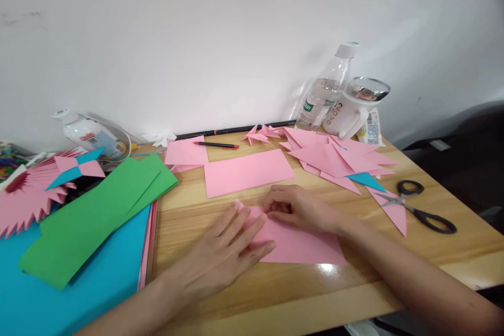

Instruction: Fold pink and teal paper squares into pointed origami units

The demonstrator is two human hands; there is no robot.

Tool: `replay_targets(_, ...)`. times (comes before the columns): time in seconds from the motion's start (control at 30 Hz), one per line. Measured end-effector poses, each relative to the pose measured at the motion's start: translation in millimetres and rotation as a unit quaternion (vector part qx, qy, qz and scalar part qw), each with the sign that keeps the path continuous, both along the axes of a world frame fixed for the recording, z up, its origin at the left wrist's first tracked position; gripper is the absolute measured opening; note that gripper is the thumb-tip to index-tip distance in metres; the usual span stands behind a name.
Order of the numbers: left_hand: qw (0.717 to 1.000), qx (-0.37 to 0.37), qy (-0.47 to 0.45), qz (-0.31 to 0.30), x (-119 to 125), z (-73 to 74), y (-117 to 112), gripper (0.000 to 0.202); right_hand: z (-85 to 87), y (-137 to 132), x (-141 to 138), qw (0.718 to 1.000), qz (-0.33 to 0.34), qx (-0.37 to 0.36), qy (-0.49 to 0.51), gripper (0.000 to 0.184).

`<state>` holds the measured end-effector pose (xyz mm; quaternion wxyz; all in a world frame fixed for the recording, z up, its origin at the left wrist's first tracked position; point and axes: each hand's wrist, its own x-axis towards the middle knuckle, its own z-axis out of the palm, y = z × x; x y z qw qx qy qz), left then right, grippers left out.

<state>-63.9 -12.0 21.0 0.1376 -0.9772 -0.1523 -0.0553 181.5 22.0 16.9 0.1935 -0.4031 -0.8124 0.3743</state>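
One pink sheet on the wooden table, under both hands.
Covered at its left end by the spread left hand; touched near its far edge by the curled right hand, cannot tell if pinching. Beyond, a pink rectangle; rightward, scissors.

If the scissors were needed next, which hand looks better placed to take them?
The right hand, most likely: it is nearer the scissors, which lie on its outer side. The left hand is spread over the pink sheet, farther off, and would have to reach past the right arm.
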Motion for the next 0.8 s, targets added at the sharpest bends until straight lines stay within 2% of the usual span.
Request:
replay_targets(0.17,0.999,0.029,-0.037,0.001,-1,3.3,0,0.055,0.1,-1,0,1.0,0.0,0.014,-0.006,0.013)
replay_targets(0.23,0.998,-0.005,-0.058,-0.001,-2,3.8,1,0.052,0.4,-2,0,1.0,0.0,0.013,-0.005,0.013)
replay_targets(0.3,0.989,-0.087,-0.117,0.019,-5,1.6,1,0.049,0.3,-2,1,1.0,0.002,0.013,-0.005,0.013)
replay_targets(0.37,0.955,-0.2,-0.208,0.07,-6,-4.0,1,0.046,-0.8,-2,1,1.0,0.001,0.017,-0.008,0.013)
replay_targets(0.47,0.865,-0.352,-0.317,0.164,-4,-15.1,4,0.041,-4.0,-2,1,1.0,0.002,0.029,-0.009,0.014)
replay_targets(0.53,0.812,-0.418,-0.346,0.217,1,-20.4,7,0.041,-5.8,-3,1,0.999,0.007,0.05,-0.012,0.013)
replay_targets(0.6,0.785,-0.44,-0.354,0.255,6,-22.7,10,0.043,-6.6,-6,0,0.997,0.014,0.073,-0.013,0.017)
replay_targets(0.7,0.785,-0.429,-0.352,0.274,12,-24.2,13,0.048,-8.3,-9,-2,0.992,0.058,0.111,-0.004,0.037)
replay_targets(0.8,0.811,-0.395,-0.34,0.267,13,-27.0,12,0.053,-13.4,-11,-4,0.976,0.117,0.181,0.009,0.044)
